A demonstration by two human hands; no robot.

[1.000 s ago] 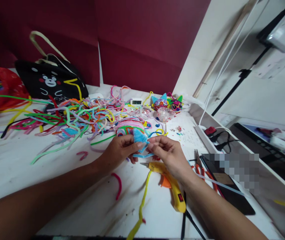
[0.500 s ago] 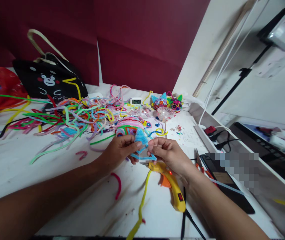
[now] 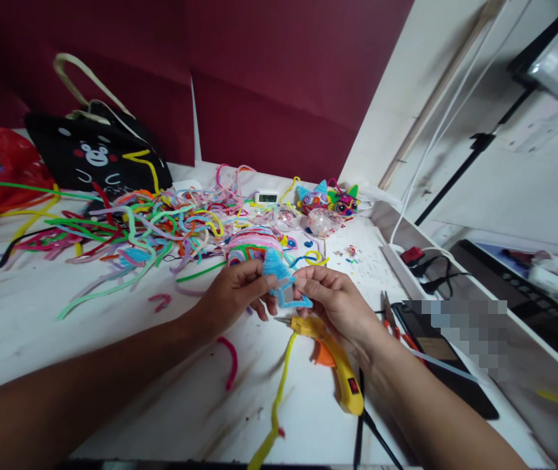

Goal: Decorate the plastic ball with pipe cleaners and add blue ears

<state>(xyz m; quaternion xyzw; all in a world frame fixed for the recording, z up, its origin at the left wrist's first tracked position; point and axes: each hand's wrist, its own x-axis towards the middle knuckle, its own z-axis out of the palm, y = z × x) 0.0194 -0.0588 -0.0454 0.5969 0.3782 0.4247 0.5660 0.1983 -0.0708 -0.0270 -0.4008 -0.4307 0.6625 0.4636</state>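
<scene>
My left hand (image 3: 239,287) pinches a light blue triangular piece of coiled pipe cleaner (image 3: 275,264) between thumb and fingers. Its point faces up, and a bent blue pipe cleaner end (image 3: 298,303) hangs from the lower right. My right hand (image 3: 332,290) is closed at that side, its thumb and forefinger pinching the blue pipe cleaner. Just behind my fingers lies a striped pipe cleaner figure (image 3: 252,241), partly hidden. A yellow glue gun (image 3: 342,369) rests below my right hand, its nozzle toward the left.
Tangled pipe cleaners (image 3: 146,225) cover the left and back of the table. A black bag (image 3: 97,156) stands behind. Finished pipe cleaner animals (image 3: 315,196), a small clock (image 3: 266,197) and clear balls (image 3: 325,222) sit at the back. Right are scissors (image 3: 389,316) and a dark tablet (image 3: 449,365).
The bent blue end has swung slightly up and to the right. My left fingers have shifted a little on the blue piece. The glue gun stays in place.
</scene>
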